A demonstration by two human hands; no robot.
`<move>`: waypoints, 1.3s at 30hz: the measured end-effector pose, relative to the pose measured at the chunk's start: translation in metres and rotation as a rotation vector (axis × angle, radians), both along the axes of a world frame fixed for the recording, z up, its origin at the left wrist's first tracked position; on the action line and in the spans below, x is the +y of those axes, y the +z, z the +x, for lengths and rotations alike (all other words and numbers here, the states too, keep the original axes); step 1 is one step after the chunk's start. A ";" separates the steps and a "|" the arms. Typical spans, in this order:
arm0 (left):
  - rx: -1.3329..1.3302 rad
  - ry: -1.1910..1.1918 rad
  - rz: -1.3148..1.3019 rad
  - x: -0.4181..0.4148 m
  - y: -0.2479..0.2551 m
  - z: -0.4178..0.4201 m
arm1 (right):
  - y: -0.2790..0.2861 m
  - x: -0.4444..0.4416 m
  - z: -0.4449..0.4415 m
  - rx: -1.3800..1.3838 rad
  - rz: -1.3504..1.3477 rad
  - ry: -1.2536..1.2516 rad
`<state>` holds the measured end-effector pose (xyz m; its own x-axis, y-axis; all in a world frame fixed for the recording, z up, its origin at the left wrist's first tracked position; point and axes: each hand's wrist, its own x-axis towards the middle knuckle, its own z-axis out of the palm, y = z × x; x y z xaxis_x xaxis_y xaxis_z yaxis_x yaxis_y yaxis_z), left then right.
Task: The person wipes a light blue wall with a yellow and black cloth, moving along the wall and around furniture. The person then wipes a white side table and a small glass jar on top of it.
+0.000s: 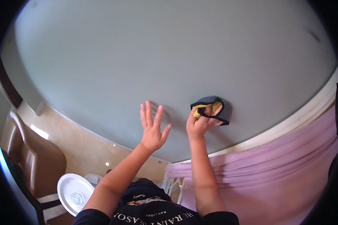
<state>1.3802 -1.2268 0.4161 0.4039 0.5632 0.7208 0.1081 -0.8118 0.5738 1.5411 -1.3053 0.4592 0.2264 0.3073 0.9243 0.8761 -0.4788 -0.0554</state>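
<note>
A grey and yellow cloth [226, 111] with black edging lies bunched against a smooth grey-green wall [169, 56]. My right hand [200, 123] grips it, with the fingers tucked into its folds and the yellow side showing between them. To the left of the cloth, my left hand [153, 129] is raised in front of the wall with its fingers spread and nothing in it. Whether its fingertips touch the wall, I cannot tell.
Pink fabric [259, 174] covers a surface at the lower right, beside a white frame. A brown chair [45, 157] stands on the tiled floor [76, 137] at the left. Near my left arm is a round white lid or tray [66, 191], and a dark-edged panel [19, 188] is at the lower left.
</note>
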 end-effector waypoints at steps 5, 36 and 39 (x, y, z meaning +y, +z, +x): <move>-0.143 0.154 -0.399 0.023 -0.011 -0.007 | -0.044 0.034 -0.031 -0.201 -0.390 0.099; -0.404 0.224 -0.574 0.111 -0.027 -0.076 | -0.032 0.166 -0.139 -0.551 -0.766 0.150; -0.401 0.199 -0.600 0.116 -0.030 -0.086 | -0.046 0.167 -0.145 -0.396 -0.793 0.343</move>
<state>1.2946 -1.1104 0.3859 0.0239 0.9410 0.3377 -0.0904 -0.3344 0.9381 1.3957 -1.1381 0.4135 -0.2780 0.8695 0.4082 0.8615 0.0377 0.5064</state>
